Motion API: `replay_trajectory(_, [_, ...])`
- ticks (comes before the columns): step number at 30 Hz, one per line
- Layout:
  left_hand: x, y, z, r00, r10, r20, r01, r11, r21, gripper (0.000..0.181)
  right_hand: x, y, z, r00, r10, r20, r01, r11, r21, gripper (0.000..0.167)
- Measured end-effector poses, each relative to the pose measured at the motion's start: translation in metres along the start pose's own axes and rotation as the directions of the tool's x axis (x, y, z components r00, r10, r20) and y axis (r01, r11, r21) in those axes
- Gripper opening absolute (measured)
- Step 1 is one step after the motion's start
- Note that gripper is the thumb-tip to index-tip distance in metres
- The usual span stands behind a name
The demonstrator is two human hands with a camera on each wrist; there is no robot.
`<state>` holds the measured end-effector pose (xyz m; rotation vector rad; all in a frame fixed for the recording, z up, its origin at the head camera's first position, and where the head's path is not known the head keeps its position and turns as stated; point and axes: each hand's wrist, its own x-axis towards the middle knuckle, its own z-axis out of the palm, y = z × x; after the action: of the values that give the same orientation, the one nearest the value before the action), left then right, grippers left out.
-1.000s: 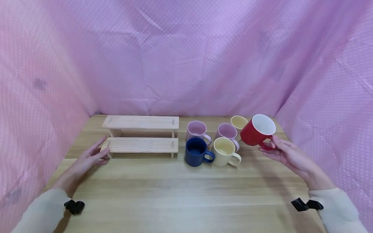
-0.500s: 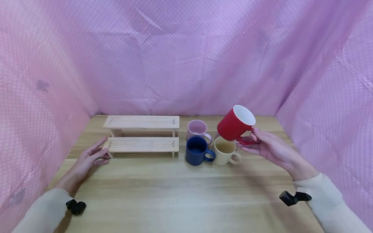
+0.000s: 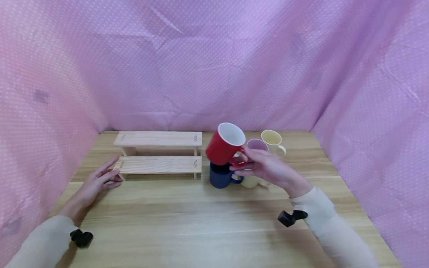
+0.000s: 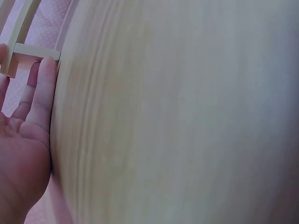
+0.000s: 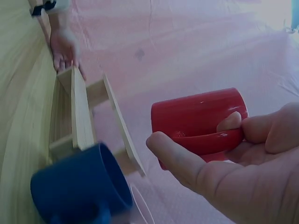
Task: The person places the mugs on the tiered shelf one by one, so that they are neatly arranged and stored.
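Observation:
My right hand (image 3: 264, 163) holds a red mug (image 3: 219, 149) with a white inside by its handle. The mug hangs tilted in the air above a blue mug (image 3: 219, 178), partly covering it. In the right wrist view the fingers and thumb close round the red handle (image 5: 210, 142). My left hand (image 3: 95, 186) rests on the table, its fingers touching the left end of the front wooden shelf (image 3: 161, 165). In the left wrist view its extended fingers (image 4: 44, 88) lie against the shelf's leg (image 4: 35, 52).
Behind the front shelf stands a taller wooden shelf (image 3: 157, 139). A pink mug (image 3: 257, 144) and a cream mug (image 3: 273, 139) stand at the back right. Another cream mug (image 3: 249, 181) is half hidden under my right hand. Pink dotted cloth (image 3: 214, 67) surrounds the wooden table (image 3: 187, 223).
My right hand has carried the red mug leftward from the right side, past the cream and pink mugs, to above the blue mug. The left hand has stayed at the shelf's end.

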<state>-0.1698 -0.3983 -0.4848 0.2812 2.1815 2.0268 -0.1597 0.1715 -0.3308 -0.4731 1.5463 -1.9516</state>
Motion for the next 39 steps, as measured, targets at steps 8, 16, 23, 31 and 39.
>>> replay_trajectory(8, [-0.008,-0.001,-0.003,0.996,-0.074,0.057,0.075,0.997,-0.014,0.065,0.05,0.004,0.04,0.997,0.07,0.012,-0.069,0.997,-0.032,0.027])
replay_trajectory(16, [-0.009,-0.003,-0.003,0.993,-0.071,0.095,0.067,0.997,0.048,0.064,0.112,0.007,0.071,0.996,0.088,-0.011,-0.088,0.994,-0.069,0.029])
replay_trajectory(23, [-0.002,0.001,-0.002,0.993,-0.077,0.086,0.066,0.99,0.122,0.063,0.161,0.003,0.09,0.994,0.097,-0.049,-0.104,0.98,-0.171,0.031])
replay_trajectory(31, [0.0,0.006,-0.006,0.993,-0.077,0.091,0.065,0.99,0.123,0.063,0.214,0.004,0.131,0.993,0.105,-0.063,-0.111,0.989,-0.1,0.03])
replay_trajectory(39, [-0.001,0.007,-0.007,0.993,-0.078,0.086,0.069,0.992,0.103,0.063,0.252,0.011,0.163,0.979,0.102,-0.176,-0.126,0.983,-0.133,0.027])
